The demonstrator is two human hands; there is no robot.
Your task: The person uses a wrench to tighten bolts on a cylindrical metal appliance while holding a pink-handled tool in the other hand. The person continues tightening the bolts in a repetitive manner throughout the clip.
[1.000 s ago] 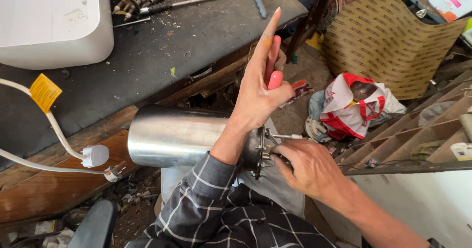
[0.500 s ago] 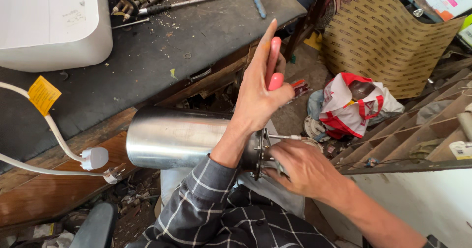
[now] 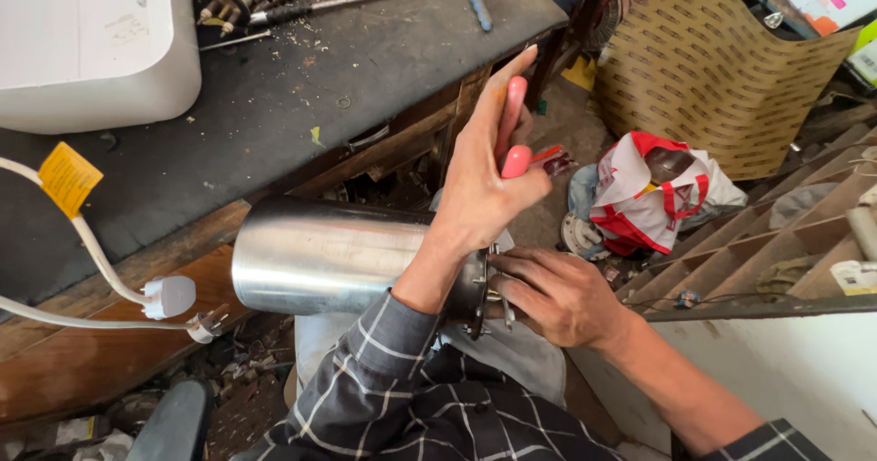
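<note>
Nearest the camera, a shiny steel cylinder (image 3: 320,255) is seen lying on its side across the lap, just below the front edge of the dark workbench (image 3: 274,105). Its long axis runs left to right, and its flanged end is pointed to the right. That end is met by the right hand (image 3: 562,296), whose fingers are pressed against the flange and appear curled around small fittings there; whether anything is actually clamped between them cannot be told. Of the two hands, this one is nearer the flange. The left hand (image 3: 484,173) is raised just above the same end of the cylinder, its forearm crossing in front of the metal. A pink-handled tool (image 3: 514,137) is clamped between its thumb and palm, held almost upright, while the forefinger is stretched straight upward. To the left of the cylinder, a white plug (image 3: 169,296) on its cord is left hanging off the bench edge. Beyond the cylinder, to the right, a red and white bag (image 3: 653,196) is seen on the floor, and a sheet of brown cardboard (image 3: 722,68) is propped behind it.
</note>
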